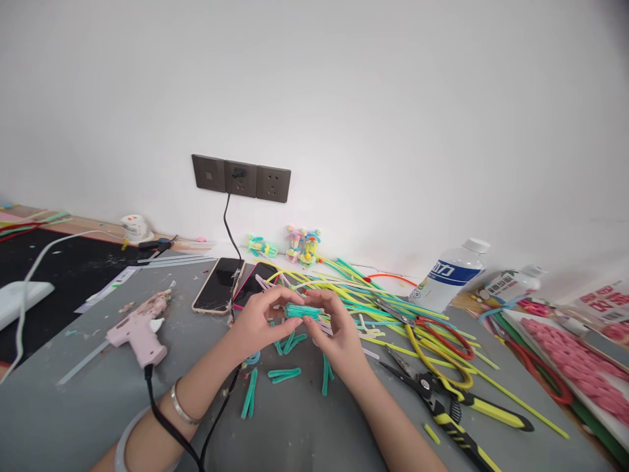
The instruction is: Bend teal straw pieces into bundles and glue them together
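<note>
A short bundle of teal pipe cleaners (301, 311) is held between the fingertips of both hands, above the grey mat. My left hand (265, 316) pinches its left end, and my right hand (337, 331) grips the right end. Below them lie several folded teal pipe cleaner pieces (284, 374), one of them (249, 393) nearer to me. Behind my hands spreads a pile of long yellow, green and lilac pipe cleaners (344, 292).
At left a pink glue gun (142, 331) lies with its black cord under my left forearm. Two phones (216, 285) lie behind. Scissors (417, 328), pliers-like cutters (432, 387) and a bottle (447, 275) are at right. Small pipe-cleaner figures (302, 246) stand by the wall.
</note>
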A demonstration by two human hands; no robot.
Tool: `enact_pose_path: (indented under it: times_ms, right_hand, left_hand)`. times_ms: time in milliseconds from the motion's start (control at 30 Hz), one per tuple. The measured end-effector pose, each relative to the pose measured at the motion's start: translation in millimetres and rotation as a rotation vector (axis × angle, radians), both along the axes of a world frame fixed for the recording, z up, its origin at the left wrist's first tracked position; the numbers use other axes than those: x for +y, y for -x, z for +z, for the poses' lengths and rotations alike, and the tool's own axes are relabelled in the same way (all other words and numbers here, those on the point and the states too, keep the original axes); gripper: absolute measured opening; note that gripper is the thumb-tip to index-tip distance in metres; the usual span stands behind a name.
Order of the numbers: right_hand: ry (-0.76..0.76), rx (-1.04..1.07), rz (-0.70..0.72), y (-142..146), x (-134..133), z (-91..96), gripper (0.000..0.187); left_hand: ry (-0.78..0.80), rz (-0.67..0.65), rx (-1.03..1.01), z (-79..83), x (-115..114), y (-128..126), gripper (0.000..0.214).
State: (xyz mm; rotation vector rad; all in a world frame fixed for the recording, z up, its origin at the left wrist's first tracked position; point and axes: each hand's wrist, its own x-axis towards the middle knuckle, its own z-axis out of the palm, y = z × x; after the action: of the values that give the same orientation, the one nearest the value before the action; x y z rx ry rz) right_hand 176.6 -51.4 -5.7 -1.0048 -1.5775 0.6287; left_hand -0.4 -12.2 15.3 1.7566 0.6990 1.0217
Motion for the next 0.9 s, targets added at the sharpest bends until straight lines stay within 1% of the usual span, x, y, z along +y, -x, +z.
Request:
enact_pose_path:
  times_ms: [100, 267, 533, 767, 900]
  right_hand:
    - [-0.004, -0.027, -0.011, -0.2, -0.5, 2.2, 0.027]
    - [-0.015, -0.045, 0.008, -3.4, -2.7, 6.7, 0.027]
    - [-0.086, -0.005, 0.094, -6.5, -3.6, 8.6, 0.012]
    - [-0.11, -0.024, 0.104, -7.7, -3.6, 9.3, 0.014]
    - [-0.104, -0.025, 0.115, -8.0, -2.0, 9.2, 0.013]
  left_hand:
    - [0.012, 0.007, -0.006, 1.3, -0.2, -0.8, 0.018]
    - [0.017, -0.006, -0.055, -1.9, 2.2, 1.4, 0.017]
    - [-0.022, -0.009, -0.119, -8.0, 5.3, 3.4, 0.013]
    - [-0.056, 0.014, -0.114, -7.8, 5.1, 3.3, 0.013]
    - [-0.041, 0.006, -0.127, -6.1, 4.1, 3.2, 0.009]
